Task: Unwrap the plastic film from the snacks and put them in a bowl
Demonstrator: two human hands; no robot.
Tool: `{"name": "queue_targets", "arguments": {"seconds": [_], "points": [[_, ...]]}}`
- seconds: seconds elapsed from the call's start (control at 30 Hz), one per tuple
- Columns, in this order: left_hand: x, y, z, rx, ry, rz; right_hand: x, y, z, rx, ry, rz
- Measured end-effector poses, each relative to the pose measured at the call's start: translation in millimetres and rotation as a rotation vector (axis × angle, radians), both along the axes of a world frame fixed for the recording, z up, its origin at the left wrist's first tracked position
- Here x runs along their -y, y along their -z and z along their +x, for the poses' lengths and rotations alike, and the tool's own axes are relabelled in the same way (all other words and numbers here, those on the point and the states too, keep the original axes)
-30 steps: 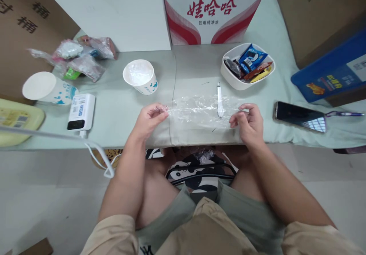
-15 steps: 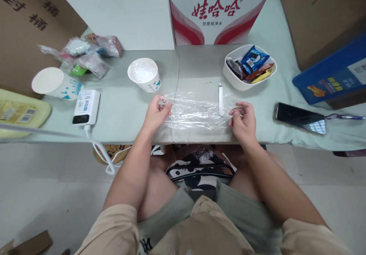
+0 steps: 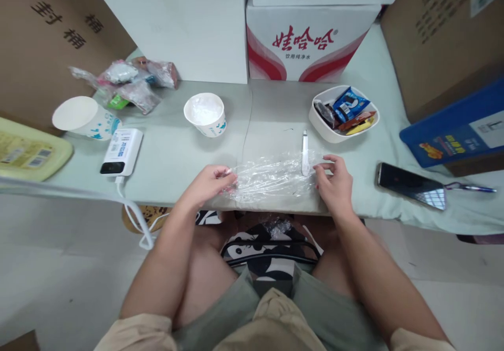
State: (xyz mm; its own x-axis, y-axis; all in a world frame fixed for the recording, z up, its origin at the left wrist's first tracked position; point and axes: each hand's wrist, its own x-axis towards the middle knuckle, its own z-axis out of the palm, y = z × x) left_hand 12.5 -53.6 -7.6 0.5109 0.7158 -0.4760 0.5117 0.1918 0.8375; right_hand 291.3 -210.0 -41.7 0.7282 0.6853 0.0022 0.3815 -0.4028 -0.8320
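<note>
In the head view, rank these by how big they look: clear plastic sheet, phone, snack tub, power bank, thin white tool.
1. Clear plastic sheet
2. Snack tub
3. Phone and power bank: too alike to rank
4. Thin white tool

Single head view, facing forward and down over the lap [image 3: 212, 309] to the nearby table [image 3: 270, 112]

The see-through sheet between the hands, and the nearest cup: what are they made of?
The see-through sheet looks like thin, glossy plastic: it is crinkled, with bright glints, and cloth shows through. The cup seems to be paper, fairly matte, going by its pale wall with blue print, though plastic is possible.
</note>
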Motion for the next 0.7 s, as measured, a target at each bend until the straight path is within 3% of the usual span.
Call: {"name": "queue_targets", "arguments": {"seconds": [0.17,0.3,0.4,0.57,0.63,0.7], "points": [[-1.1,9.6,6.3,-0.114,0.125,0.366,-1.5,0.9,2.6,0.187,-0.028,-0.114],[3.7,8.0,10.2,-0.131,0.259,0.521,-1.4,2.3,1.4,0.257,-0.075,-0.185],[7.3,4.2,14.4,-0.081,0.275,0.486,-1.2,3.8,0.3,0.3,-0.092,-0.22],[7.5,0.4,16.3,0.19,-0.018,0.173,-0.6,4.5,-1.8,0.318,-0.09,-0.227],[7.5,-1.5,14.9,0.214,-0.002,0.121,-0.3,4.7,-2.5,0.325,-0.09,-0.217],[9.9,-4.3,13.3,0.082,0.123,0.213,0.0,5.4,-2.9,0.338,-0.089,-0.216]]}}
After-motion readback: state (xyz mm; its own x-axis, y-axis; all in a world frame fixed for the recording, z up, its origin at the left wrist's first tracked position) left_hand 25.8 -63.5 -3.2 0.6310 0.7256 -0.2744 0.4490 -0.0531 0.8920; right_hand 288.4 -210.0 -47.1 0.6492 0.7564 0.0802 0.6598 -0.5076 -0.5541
